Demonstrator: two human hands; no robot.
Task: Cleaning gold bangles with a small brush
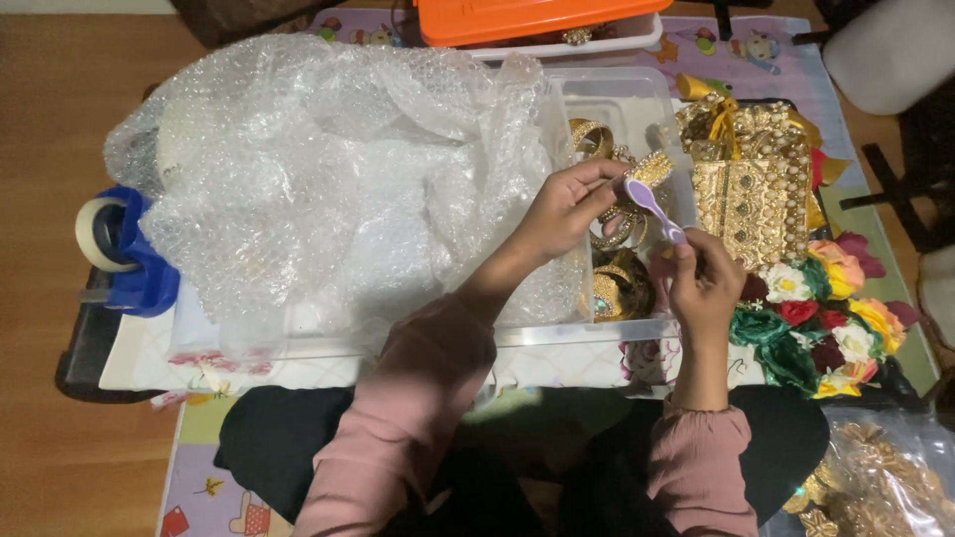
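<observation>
My left hand (pixel 565 211) and my right hand (pixel 702 283) together hold a small lilac-handled brush (pixel 652 204) over a clear plastic box (pixel 627 99). The left fingers pinch its upper end near the bristles, where a gold bangle (pixel 652 167) lies. The right fingers grip the lower end of the handle. Several gold bangles (pixel 617 283) lie in the box under the hands. A large heap of bubble wrap (pixel 328 179) fills the left part of the box.
A gold beaded pouch (pixel 751 194) and a bunch of fabric flowers (pixel 826 318) lie right of the box. An orange-lidded container (pixel 527 20) stands behind. A blue tape dispenser (pixel 124 249) sits at far left. Gold ornaments in a bag (pixel 875 482) lie at bottom right.
</observation>
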